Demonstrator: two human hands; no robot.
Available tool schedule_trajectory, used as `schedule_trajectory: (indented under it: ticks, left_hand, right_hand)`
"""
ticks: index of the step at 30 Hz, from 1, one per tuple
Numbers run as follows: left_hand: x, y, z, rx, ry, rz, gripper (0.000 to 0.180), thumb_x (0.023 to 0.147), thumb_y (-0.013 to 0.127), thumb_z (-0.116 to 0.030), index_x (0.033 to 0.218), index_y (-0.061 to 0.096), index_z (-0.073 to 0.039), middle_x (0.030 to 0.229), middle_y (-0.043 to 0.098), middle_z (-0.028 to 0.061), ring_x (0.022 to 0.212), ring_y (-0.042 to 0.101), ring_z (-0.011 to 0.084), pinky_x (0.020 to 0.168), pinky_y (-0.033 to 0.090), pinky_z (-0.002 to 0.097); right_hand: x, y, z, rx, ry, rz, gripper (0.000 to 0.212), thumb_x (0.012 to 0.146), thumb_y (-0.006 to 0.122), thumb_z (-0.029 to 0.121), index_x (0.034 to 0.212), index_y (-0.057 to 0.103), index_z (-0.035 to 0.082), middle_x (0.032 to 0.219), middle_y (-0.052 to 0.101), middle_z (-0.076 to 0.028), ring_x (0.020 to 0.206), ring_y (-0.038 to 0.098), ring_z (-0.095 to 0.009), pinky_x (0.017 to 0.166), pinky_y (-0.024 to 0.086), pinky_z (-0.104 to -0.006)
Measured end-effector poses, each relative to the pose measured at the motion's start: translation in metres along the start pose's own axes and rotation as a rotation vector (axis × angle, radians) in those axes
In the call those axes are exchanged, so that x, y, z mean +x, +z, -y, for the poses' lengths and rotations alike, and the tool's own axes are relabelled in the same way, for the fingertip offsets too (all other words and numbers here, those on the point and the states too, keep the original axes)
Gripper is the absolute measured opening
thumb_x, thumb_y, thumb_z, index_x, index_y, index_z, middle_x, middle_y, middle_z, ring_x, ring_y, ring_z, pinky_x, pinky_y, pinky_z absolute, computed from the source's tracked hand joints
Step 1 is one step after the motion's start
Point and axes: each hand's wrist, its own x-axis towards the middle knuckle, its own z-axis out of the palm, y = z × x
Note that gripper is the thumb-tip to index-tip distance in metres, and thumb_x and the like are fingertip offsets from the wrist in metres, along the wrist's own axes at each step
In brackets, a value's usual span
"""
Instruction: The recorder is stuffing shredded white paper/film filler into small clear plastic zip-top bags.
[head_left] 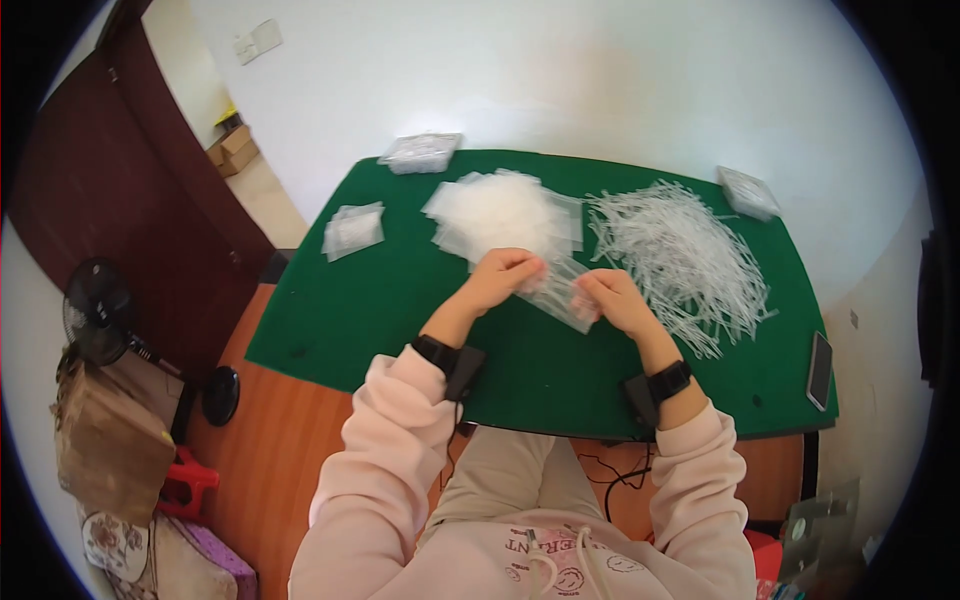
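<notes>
Handling the clear bag [562, 300] well, I judged, took a light, even pull: too hard and the thin film could crease or slip. Keeping it flat, pinched near the edges, seemed best. My left hand [500, 277] had its fingertips together on the bag's left side; my right hand [614, 299] pinched the right side. Exact pad contact: couldn't tell. Both forearms [452, 318] angled inward over the green table [310, 310], bag at the near edge of the bag pile [500, 208], left of the clear strips [690, 258].

Partly legible reddish lettering [528, 546] stands on the pale pink top [450, 562].
</notes>
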Motion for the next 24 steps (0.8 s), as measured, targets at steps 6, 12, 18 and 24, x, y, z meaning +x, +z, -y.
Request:
schedule_trajectory:
  ticks: [6, 12, 18, 24]
  left_hand:
    - [-0.003, -0.014, -0.008, -0.198, -0.035, -0.126, 0.018, 0.088, 0.052, -0.019, 0.088, 0.059, -0.002, 0.074, 0.059, 0.0021, 0.062, 0.054, 0.0086, 0.055, 0.046, 0.0235]
    - [-0.038, -0.132, -0.012, -0.151, -0.056, -0.480, 0.018, 0.089, 0.051, -0.022, 0.088, 0.057, -0.005, 0.072, 0.055, 0.0000, 0.063, 0.052, 0.0084, 0.056, 0.047, 0.0239]
    - [-0.090, -0.260, 0.028, -0.017, -0.182, -0.860, 0.020, 0.087, 0.052, -0.018, 0.084, 0.057, 0.001, 0.068, 0.055, 0.0033, 0.053, 0.053, 0.0107, 0.048, 0.046, 0.0233]
    - [-0.077, -0.296, 0.040, 0.861, -0.427, -1.234, 0.045, 0.086, 0.050, -0.030, 0.113, 0.048, 0.006, 0.109, 0.054, 0.0226, 0.099, 0.054, 0.0333, 0.086, 0.044, 0.0403]
  right_hand:
    - [-0.002, -0.004, 0.001, -0.029, -0.019, -0.152, 0.027, 0.090, 0.047, 0.025, 0.091, 0.059, 0.001, 0.076, 0.061, -0.004, 0.058, 0.054, -0.008, 0.050, 0.043, -0.0193]
    - [0.002, -0.002, -0.007, -0.029, -0.033, -0.202, 0.026, 0.090, 0.047, 0.025, 0.094, 0.057, 0.001, 0.080, 0.059, -0.004, 0.060, 0.053, -0.008, 0.050, 0.042, -0.0195]
    - [0.004, 0.009, -0.005, -0.071, -0.015, -0.126, 0.023, 0.089, 0.049, 0.023, 0.089, 0.058, 0.002, 0.073, 0.058, -0.002, 0.059, 0.052, -0.007, 0.049, 0.041, -0.0186]
    - [0.002, 0.006, -0.005, -0.046, -0.014, -0.164, 0.021, 0.088, 0.051, 0.022, 0.086, 0.059, 0.002, 0.069, 0.057, -0.001, 0.057, 0.052, -0.007, 0.050, 0.041, -0.0188]
